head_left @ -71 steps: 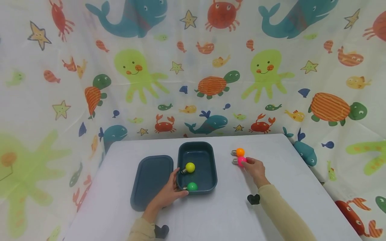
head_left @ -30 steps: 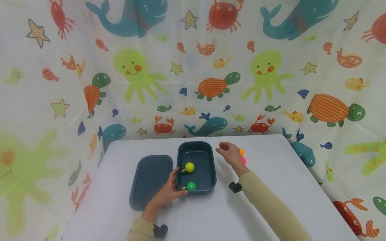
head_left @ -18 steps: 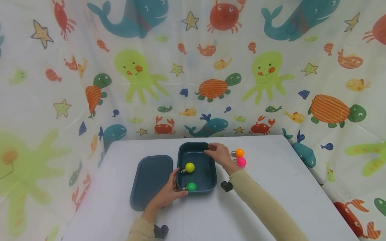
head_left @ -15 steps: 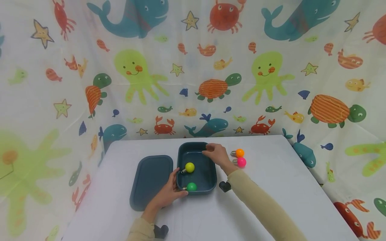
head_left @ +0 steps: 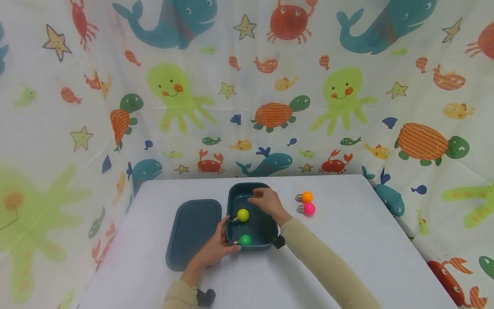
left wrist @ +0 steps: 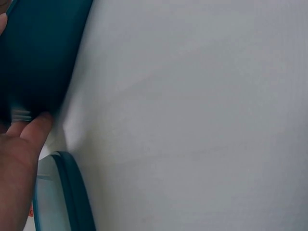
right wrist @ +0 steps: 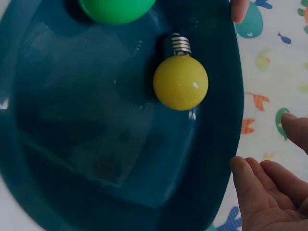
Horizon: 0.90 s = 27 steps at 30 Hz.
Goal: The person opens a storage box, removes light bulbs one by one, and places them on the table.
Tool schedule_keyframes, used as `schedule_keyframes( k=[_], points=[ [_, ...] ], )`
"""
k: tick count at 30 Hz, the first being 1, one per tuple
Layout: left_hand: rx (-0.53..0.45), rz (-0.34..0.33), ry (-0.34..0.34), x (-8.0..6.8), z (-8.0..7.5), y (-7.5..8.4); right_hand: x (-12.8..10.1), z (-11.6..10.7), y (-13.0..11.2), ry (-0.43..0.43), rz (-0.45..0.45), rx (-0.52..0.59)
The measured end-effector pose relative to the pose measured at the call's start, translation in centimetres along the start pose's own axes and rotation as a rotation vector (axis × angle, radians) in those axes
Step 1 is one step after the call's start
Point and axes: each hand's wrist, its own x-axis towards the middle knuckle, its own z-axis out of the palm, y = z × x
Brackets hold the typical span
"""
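A dark blue rectangular box (head_left: pixel 252 246) stands on the table with a yellow light bulb (head_left: pixel 243 215) and a green light bulb (head_left: pixel 245 240) lying in it. My left hand (head_left: pixel 216 249) holds the box at its near left corner, fingers along the left wall and thumb at the near rim. Above the far part of the box is my right hand (head_left: pixel 268 203). In the right wrist view, thumb and fingers are apart with nothing between them. An orange light bulb (head_left: pixel 307 197) and a pink light bulb (head_left: pixel 309 209) lie side by side to the right of the box.
A flat dark blue lid (head_left: pixel 194 231) lies on the white table (head_left: pixel 332 257), just left of the box. Behind the table hangs a curtain (head_left: pixel 231 154) printed with sea animals. The table's right edge runs beyond the right sleeve.
My right hand has left the pink bulb and moved left over the box. The pink bulb stays on the table beside the orange one. My left hand keeps its place on the box.
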Motion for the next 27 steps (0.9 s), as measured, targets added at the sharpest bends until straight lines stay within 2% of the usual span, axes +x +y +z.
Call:
schedule_keyframes(
  k=[13, 27],
  points=[
    [0.011, 0.008, -0.010, 0.0, -0.1, -0.1, 0.2, 1.7, 0.0, -0.017, 0.020, 0.008],
    [0.009, 0.007, -0.004, 0.1, -0.1, -0.3, 0.2, 3.2, 0.4, -0.053, 0.074, -0.085]
  ],
)
